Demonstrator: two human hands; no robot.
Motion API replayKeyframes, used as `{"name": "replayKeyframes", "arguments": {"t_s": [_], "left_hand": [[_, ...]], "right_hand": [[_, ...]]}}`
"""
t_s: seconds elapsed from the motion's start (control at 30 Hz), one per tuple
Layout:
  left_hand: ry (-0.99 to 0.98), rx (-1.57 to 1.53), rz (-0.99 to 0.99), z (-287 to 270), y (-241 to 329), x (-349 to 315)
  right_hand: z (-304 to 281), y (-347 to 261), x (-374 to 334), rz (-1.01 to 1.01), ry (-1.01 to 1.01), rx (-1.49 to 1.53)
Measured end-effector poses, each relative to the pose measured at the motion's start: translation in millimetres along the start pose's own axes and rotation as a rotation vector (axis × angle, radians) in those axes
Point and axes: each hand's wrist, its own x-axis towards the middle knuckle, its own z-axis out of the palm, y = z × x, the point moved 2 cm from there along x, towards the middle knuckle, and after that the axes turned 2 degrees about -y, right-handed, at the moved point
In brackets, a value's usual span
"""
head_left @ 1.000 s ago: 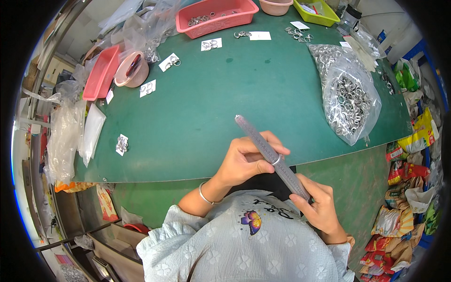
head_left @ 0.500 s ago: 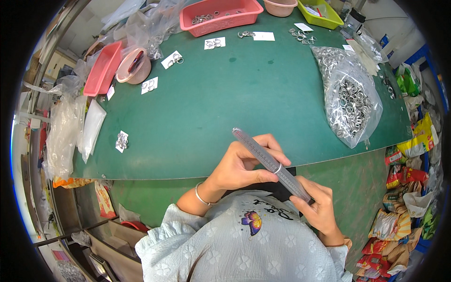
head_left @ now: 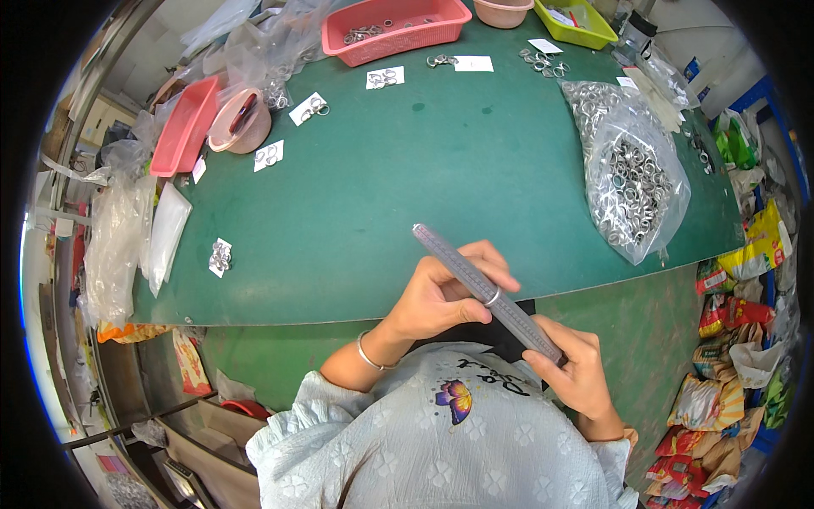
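A grey tapered ring mandrel with fine markings slants over the table's near edge, its thin end pointing up and left. Round its middle sits a silver ring. My left hand, a bangle on its wrist, is closed about the mandrel, thumb and fingers at the ring. The mandrel's thick lower end is gripped in my right hand, thumb on top; the fingers beneath are partly hidden.
A clear bag of many silver rings lies on the green table at right. Small cards with rings line its left and back. Pink baskets, a pink bowl and a yellow-green basket stand along the edges.
The ring has slid a little up the mandrel toward the thin end, and my left thumb has moved with it. My right hand has stayed nearly in place.
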Motion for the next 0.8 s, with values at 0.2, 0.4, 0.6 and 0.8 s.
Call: {"name": "replayKeyframes", "arguments": {"t_s": [0.2, 0.4, 0.6, 0.8], "left_hand": [[0.023, 0.176, 0.127, -2, -5, -4], [0.275, 0.175, 0.150, -7, -2, -8], [0.267, 0.072, 0.134, -7, 1, -13], [0.069, -0.086, -0.052, 0, -10, -6]], "right_hand": [[5, 3, 2, -0.058, 0.086, -0.016], [-2, 4, -2, -0.031, 0.059, -0.223], [2, 7, -2, -0.030, 0.088, -0.100], [3, 4, 0, 0.021, 0.077, -0.017]]}}
